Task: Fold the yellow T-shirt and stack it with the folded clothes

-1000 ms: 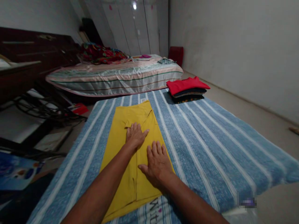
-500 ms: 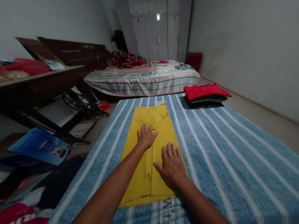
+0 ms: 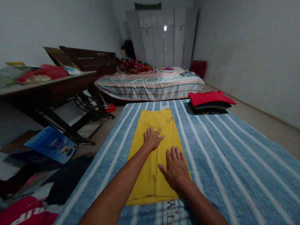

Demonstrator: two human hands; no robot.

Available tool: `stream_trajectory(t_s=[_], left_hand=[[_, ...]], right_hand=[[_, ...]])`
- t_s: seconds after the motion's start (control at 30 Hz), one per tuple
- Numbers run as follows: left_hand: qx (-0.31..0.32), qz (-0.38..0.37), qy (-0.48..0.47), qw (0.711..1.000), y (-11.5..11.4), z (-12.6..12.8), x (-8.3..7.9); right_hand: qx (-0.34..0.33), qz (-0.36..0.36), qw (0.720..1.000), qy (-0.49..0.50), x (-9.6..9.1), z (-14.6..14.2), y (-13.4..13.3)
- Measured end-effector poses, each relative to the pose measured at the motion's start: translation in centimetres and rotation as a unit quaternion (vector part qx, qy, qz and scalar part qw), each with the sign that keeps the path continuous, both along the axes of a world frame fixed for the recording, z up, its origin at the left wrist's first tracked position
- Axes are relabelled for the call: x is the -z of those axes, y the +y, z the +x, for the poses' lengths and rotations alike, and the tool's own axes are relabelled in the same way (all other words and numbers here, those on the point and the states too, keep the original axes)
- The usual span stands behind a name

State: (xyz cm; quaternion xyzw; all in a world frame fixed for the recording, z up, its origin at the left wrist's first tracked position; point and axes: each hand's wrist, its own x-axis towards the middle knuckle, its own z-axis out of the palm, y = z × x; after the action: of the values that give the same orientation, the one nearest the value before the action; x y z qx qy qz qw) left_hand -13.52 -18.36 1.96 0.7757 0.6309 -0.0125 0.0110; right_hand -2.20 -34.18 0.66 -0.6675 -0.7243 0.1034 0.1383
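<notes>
A yellow garment [image 3: 142, 165], folded into a long panel, lies flat on the blue striped bed cover [image 3: 208, 175]. My left hand [image 3: 152, 138] rests on its middle, fingers spread, close to a diagonal crease. Lower and to the right, my right hand [image 3: 175, 165] lies palm down on the garment's right side with the thumb held out. Neither hand grips the cloth. A slit-like fold runs down the garment's lower middle, between the hands.
Folded clothes with a red one [image 3: 209, 97] on top stand at the bed's far right. Behind is a second bed [image 3: 150, 86]. Along the left are a sewing table [image 3: 47, 82], a blue box [image 3: 52, 143] and clothes on the floor [image 3: 25, 212].
The camera view has tilted up slightly and turned left, so everything sits a bit lower and farther right. Both hands stay on the yellow garment in nearly the same places.
</notes>
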Motion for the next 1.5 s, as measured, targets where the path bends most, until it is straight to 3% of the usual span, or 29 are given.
stream_trajectory(t_s=[0.17, 0.3, 0.47, 0.6, 0.8, 1.0, 1.13, 1.23, 1.4, 1.5], left_hand=[[0.011, 0.003, -0.007, 1.000, -0.3, -0.2, -0.7], [0.050, 0.006, -0.017, 0.999, -1.8, -1.4, -1.4], [0.110, -0.018, -0.027, 0.993, -5.4, -3.5, -0.4], [0.119, -0.031, -0.039, 0.992, -6.9, -4.3, 0.4], [0.137, -0.032, -0.062, 0.988, -8.8, -4.5, -0.1], [0.163, -0.026, -0.070, 0.984, -11.0, -4.7, 0.6], [0.172, -0.022, -0.085, 0.981, -11.8, -4.7, -0.1], [0.216, 0.003, -0.101, 0.971, -13.1, -6.1, -0.9], [0.311, 0.053, -0.117, 0.942, -17.0, -11.3, -1.5], [0.334, 0.075, -0.119, 0.932, -19.6, -14.1, -1.8]], right_hand=[[0.001, 0.005, 1.000, -0.016, 0.0, 0.0, -0.2], [-0.002, 0.007, 0.999, -0.031, 0.1, 0.0, -0.3], [-0.001, 0.005, 0.999, -0.044, 0.4, 0.1, -0.3], [-0.004, 0.006, 0.999, -0.046, 0.7, 0.2, -0.4], [-0.003, 0.006, 0.998, -0.057, 0.8, 0.4, -0.4], [0.002, 0.019, 0.998, -0.061, 0.6, 0.3, -0.5], [-0.013, 0.032, 0.999, -0.039, 0.3, 0.7, -0.8], [-0.062, 0.077, 0.995, 0.003, 0.3, 2.3, -2.1], [-0.126, 0.205, 0.969, 0.052, 0.7, 6.5, -7.3], [-0.152, 0.219, 0.963, 0.038, 1.0, 7.8, -10.2]])
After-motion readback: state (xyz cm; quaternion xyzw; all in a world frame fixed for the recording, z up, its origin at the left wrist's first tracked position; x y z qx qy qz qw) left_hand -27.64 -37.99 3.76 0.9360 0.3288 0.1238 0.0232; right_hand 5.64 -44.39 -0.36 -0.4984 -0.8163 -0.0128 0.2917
